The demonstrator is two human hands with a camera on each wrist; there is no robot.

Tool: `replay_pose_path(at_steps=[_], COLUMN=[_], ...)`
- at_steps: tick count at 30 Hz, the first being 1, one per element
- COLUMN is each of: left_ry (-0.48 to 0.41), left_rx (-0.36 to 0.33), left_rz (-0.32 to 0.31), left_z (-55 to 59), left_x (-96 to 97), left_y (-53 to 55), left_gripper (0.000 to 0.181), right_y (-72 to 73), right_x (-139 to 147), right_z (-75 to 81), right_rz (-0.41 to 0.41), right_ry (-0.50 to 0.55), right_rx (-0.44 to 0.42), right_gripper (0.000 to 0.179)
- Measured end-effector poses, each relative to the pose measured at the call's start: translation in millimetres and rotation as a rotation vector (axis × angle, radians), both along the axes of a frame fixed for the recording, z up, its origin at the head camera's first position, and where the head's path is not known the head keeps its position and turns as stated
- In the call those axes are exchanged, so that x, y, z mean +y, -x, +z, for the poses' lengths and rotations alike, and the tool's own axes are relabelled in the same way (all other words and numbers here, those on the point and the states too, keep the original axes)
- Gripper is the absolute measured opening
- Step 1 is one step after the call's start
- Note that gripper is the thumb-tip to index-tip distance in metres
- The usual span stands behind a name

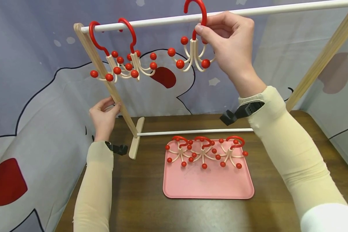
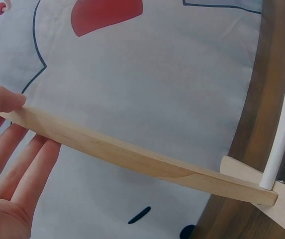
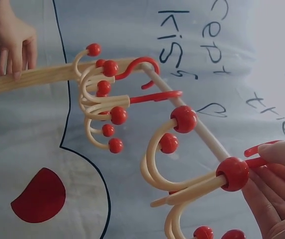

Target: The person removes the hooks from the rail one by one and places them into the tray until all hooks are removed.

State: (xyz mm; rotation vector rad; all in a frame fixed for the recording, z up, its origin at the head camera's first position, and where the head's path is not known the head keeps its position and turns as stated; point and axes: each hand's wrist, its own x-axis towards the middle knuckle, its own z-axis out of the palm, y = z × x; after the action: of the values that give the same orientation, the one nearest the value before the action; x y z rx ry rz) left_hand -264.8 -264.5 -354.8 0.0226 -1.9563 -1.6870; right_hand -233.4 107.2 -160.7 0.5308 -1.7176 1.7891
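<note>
My right hand [image 1: 235,45] pinches the red hook of a cream, multi-armed hanger [image 1: 193,53] with red balls on its arm tips. The hook stands at the white top rod [image 1: 162,22]; whether it rests on the rod I cannot tell. Two similar hangers, a nearer one [image 1: 132,35] and one at the rod's end [image 1: 95,40], hang left of it. Thumb and fingers of my left hand [image 1: 104,117] grip the left wooden post [image 2: 132,152] from both sides. In the right wrist view, balls and arms of the held hanger [image 3: 182,186] cover part of the rod.
Three more hangers, among them a middle one [image 1: 203,151], stand on a pink tray [image 1: 208,185] on the brown table [image 1: 139,193]. A lower white bar [image 1: 191,131] runs behind the tray. The right post [image 1: 322,61] slants beyond my right forearm. Printed cloth [image 1: 61,106] hangs around.
</note>
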Motion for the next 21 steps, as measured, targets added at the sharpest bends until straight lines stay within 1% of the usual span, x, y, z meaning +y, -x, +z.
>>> replay_pose_path(at_steps=[6, 9, 11, 14, 18, 21], left_ry=[0.026, 0.033, 0.034, 0.022, 0.014, 0.009], left_rx=[-0.006, -0.009, -0.011, -0.018, -0.021, -0.019], left_rz=[0.008, 0.013, 0.015, 0.016, 0.014, 0.008], left_z=[-1.9, -2.6, -2.6, -1.9, -0.7, 0.1], left_x=[-1.3, -1.7, -1.6, -1.1, -0.6, -0.3], left_y=[0.3, 0.2, 0.3, 0.8, 0.5, 0.0], left_gripper=[0.034, 0.034, 0.034, 0.034, 0.034, 0.034], right_y=[-11.4, -18.4, -20.4, -27.5, -36.8, -36.8], right_x=[5, 8, 11, 13, 14, 17], right_z=[-5.7, -11.5, -17.8, -25.4, -35.8, -47.0], right_rz=[-0.036, -0.053, -0.064, -0.052, 0.0, 0.032], right_ry=[-0.051, -0.083, -0.105, -0.106, -0.064, -0.04], right_rx=[-0.011, -0.02, -0.014, -0.015, -0.02, -0.02], right_gripper=[0.011, 0.011, 0.012, 0.012, 0.011, 0.012])
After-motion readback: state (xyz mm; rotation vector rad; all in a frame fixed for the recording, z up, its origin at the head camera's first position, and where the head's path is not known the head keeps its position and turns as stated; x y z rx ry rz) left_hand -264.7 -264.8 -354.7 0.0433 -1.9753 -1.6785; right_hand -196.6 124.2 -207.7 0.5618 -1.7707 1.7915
